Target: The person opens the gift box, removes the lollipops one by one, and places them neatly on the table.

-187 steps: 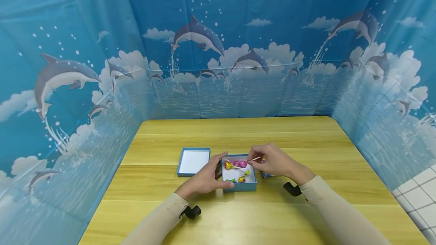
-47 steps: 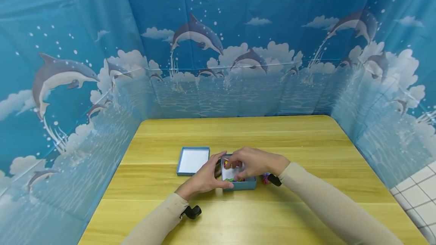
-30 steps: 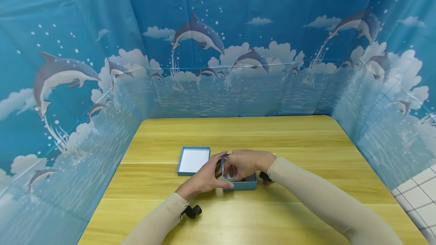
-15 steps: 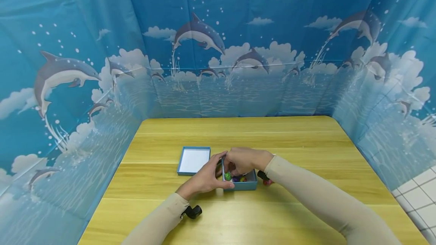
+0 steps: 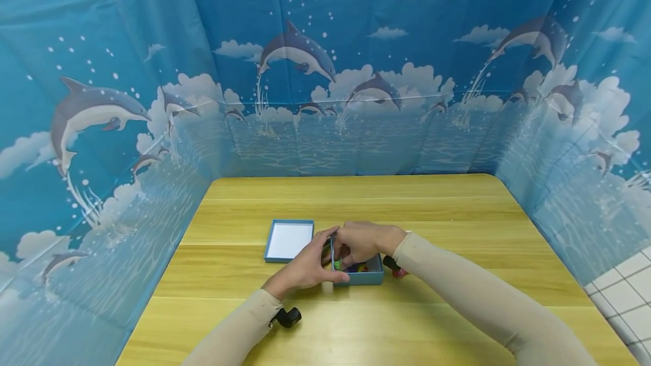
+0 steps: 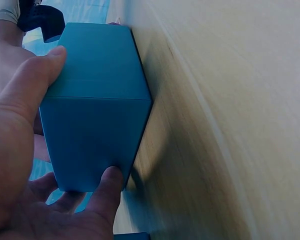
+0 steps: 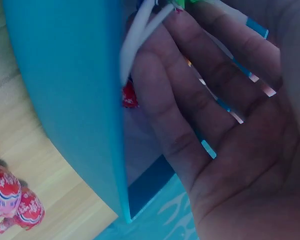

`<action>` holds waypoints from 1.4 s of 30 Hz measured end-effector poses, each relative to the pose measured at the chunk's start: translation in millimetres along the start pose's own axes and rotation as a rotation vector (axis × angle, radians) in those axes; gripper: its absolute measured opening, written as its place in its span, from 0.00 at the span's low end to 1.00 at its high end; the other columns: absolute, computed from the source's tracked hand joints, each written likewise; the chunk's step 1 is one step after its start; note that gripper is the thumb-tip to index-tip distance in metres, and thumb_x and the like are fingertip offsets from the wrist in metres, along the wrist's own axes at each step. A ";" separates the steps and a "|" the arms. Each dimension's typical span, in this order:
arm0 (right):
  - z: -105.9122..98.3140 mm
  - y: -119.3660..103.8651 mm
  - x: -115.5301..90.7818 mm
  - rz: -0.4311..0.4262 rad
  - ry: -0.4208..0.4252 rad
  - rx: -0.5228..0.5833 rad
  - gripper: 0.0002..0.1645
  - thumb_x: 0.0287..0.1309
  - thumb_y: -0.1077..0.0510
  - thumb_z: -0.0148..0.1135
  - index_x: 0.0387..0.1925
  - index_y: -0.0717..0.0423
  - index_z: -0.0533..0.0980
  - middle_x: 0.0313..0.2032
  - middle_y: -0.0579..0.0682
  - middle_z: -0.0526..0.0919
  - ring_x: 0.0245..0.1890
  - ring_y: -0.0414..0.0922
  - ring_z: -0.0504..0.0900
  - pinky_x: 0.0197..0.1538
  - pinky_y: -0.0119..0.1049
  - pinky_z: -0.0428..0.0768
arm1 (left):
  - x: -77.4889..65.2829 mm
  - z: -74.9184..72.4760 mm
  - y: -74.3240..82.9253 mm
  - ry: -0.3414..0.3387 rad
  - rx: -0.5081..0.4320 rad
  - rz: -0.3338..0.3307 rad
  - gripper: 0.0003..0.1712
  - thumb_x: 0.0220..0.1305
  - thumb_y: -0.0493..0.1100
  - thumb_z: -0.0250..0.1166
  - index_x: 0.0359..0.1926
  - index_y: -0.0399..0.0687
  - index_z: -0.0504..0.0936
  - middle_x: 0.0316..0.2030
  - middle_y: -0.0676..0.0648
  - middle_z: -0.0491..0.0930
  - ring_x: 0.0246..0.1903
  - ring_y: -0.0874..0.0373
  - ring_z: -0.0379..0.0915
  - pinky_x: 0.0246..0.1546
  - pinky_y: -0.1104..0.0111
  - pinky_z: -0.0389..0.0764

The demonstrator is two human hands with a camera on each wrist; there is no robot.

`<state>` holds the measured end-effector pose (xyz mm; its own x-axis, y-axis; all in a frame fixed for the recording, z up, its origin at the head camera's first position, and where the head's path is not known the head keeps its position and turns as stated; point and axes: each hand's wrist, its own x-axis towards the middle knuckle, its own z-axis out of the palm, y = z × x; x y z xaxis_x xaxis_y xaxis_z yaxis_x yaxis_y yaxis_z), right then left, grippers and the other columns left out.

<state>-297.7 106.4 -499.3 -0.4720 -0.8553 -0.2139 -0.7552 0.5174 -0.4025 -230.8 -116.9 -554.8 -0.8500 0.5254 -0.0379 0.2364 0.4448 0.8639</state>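
My left hand [image 5: 304, 268] steadies an open blue box [image 5: 358, 279]. In the left wrist view its thumb lies on one face of the box [image 6: 95, 140] and a fingertip presses the adjoining face. My right hand [image 5: 363, 242] reaches down inside the box, fingers bent around a green-wrapped lollipop [image 5: 337, 265] near the left wall. Beside it other bright lollipops [image 5: 362, 268] lie inside, partly covered by the hand. White lollipop sticks [image 7: 137, 37] and a red wrapper [image 7: 130, 96] show by the fingers in the right wrist view. The exact fingertip contact is mostly hidden.
The blue lid [image 5: 290, 240], white inside, lies left of the box on the wooden table [image 5: 432, 202]. Red and pink lollipops [image 5: 399, 272] lie right of the box, under my right wrist. A dolphin-printed curtain [image 5: 315, 146] surrounds the table.
My right hand has gone from holding a lollipop by its stick at the box's right edge to reaching inside at the left. The green lollipop shifted slightly left. My left hand stays put.
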 end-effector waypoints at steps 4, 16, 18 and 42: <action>0.9 -0.5 1.7 0.018 -0.008 0.010 0.03 0.74 0.54 0.83 0.46 0.45 0.96 0.39 0.39 0.98 0.36 0.29 0.91 0.47 0.25 0.91 | 0.0 0.1 -1.1 -0.001 -0.009 0.005 0.67 0.74 0.53 0.85 0.97 0.54 0.49 0.94 0.38 0.51 0.94 0.38 0.51 0.92 0.40 0.65; -3.0 -3.8 -1.6 0.023 0.013 0.029 0.02 0.73 0.56 0.84 0.43 0.44 0.94 0.37 0.38 0.95 0.33 0.27 0.88 0.43 0.25 0.89 | -0.7 0.6 -3.0 -0.010 -0.045 0.001 0.67 0.73 0.55 0.85 0.97 0.55 0.50 0.94 0.40 0.51 0.94 0.41 0.51 0.92 0.45 0.67; -3.8 -3.4 -2.8 0.016 0.025 0.032 0.03 0.74 0.56 0.83 0.43 0.44 0.94 0.38 0.38 0.95 0.33 0.27 0.87 0.42 0.25 0.89 | -0.6 0.5 -3.1 -0.011 -0.041 0.007 0.67 0.73 0.54 0.85 0.97 0.55 0.50 0.94 0.39 0.51 0.94 0.40 0.51 0.91 0.45 0.68; -10.9 9.0 -43.0 -0.015 0.217 0.137 0.10 0.76 0.60 0.79 0.55 0.50 0.92 0.43 0.38 0.93 0.39 0.32 0.86 0.46 0.31 0.89 | -0.2 -0.7 -0.1 -0.002 0.006 -0.011 0.70 0.69 0.58 0.87 0.96 0.53 0.51 0.91 0.39 0.58 0.85 0.46 0.69 0.86 0.49 0.76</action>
<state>-289.1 148.1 -484.0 -0.5591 -0.8289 -0.0169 -0.7012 0.4836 -0.5239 -231.0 -117.6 -554.5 -0.8517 0.5219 -0.0480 0.2301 0.4547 0.8604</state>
